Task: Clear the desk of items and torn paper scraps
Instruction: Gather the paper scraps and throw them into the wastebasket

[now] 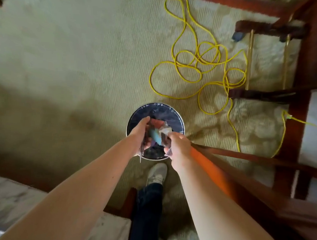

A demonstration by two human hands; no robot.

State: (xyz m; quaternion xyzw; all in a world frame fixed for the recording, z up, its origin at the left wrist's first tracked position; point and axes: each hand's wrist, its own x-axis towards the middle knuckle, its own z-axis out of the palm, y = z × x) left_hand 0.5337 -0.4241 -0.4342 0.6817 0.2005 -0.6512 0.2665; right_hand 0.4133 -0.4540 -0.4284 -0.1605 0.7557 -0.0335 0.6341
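Observation:
A round waste bin [135,118] with a clear plastic liner stands on the carpet below me. Both my hands are over its opening. My left hand [139,131] and my right hand [176,146] together hold a bunch of torn paper scraps [156,133] in red, blue, white and purple, blurred by motion. The scraps sit between the two hands, above the inside of the bin. The bottom of the bin is mostly hidden by the hands and the scraps.
A tangled yellow cable [199,67] lies on the beige carpet beyond the bin. Dark wooden furniture legs [300,90] stand at the right. A marble-topped surface [12,198] is at lower left. My shoe [156,174] is just behind the bin.

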